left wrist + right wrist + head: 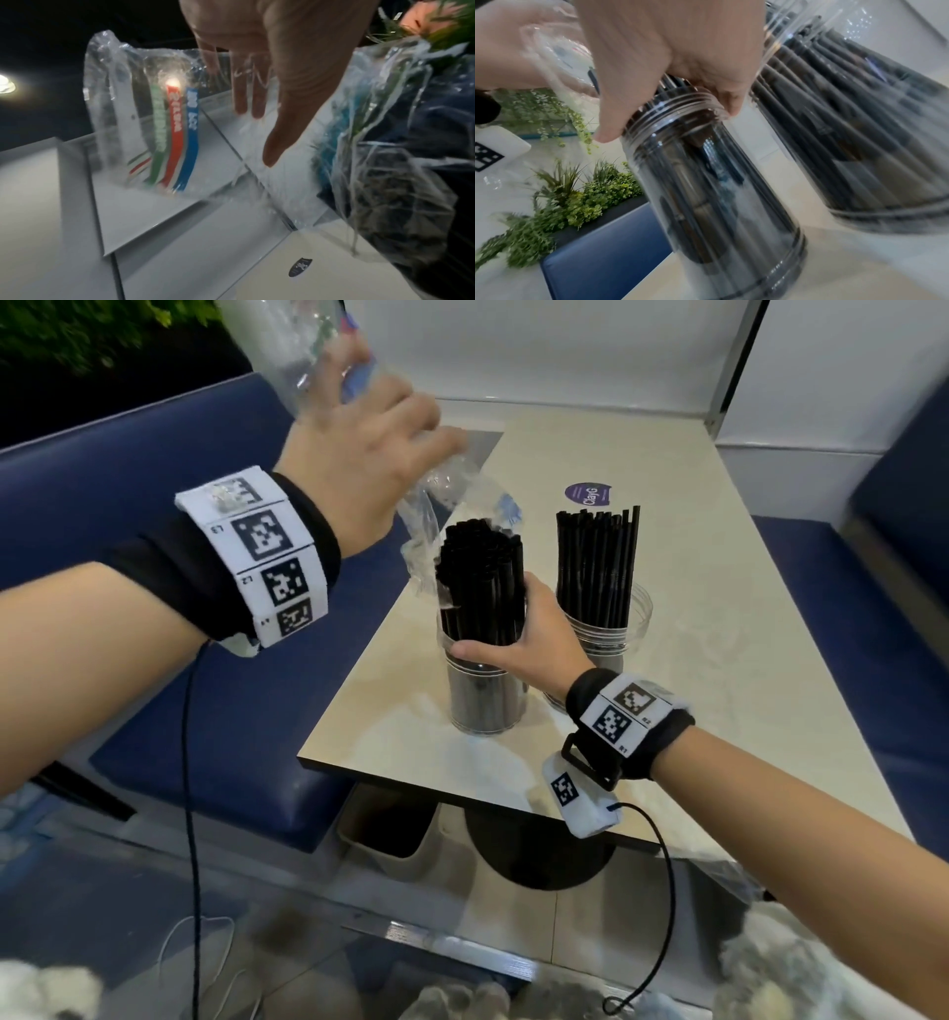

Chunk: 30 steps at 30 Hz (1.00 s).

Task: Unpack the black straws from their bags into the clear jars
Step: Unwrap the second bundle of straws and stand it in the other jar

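My right hand (513,634) grips a bundle of black straws (480,572) that stands in the near clear jar (482,701), just above its threaded rim. The wrist view shows that hand (667,50) at the mouth of the jar (718,192). My left hand (380,433) is raised above it and pinches a clear plastic bag (431,510) whose lower end still hangs beside the straw tops. In the left wrist view the bag (167,132) shows green, red and blue stripes, held between thumb and fingers (282,132). A second jar (606,634) behind holds more straws (595,557).
Both jars stand on a beige table (693,531) with a purple sticker (589,494). Blue bench seats (154,505) flank it, a small bin (385,829) sits under its near edge, and plants (77,331) fill the far left. White wall panels (513,346) rise behind.
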Each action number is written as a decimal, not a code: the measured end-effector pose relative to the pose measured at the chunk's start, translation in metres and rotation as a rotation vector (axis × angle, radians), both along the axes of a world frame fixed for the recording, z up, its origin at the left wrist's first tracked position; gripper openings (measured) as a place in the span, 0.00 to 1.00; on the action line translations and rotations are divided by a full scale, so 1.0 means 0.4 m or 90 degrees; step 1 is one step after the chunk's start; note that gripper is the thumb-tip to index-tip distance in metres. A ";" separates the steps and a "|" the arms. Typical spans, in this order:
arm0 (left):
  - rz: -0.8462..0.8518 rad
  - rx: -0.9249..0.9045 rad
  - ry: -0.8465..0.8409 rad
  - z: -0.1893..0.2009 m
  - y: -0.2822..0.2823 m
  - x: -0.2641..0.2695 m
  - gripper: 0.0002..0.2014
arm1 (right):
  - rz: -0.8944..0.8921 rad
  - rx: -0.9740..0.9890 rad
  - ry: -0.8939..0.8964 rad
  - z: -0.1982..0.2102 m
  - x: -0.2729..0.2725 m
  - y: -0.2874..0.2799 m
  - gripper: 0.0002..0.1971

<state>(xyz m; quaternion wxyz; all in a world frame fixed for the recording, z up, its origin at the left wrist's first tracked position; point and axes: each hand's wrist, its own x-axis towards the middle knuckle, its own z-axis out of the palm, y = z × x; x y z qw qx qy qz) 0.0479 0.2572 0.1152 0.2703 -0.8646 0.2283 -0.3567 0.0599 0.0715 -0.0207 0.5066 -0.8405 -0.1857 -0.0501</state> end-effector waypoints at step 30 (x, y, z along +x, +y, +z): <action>-0.101 -0.949 0.763 -0.161 -0.279 -0.211 0.52 | -0.067 0.311 0.064 0.165 -0.166 -0.344 0.08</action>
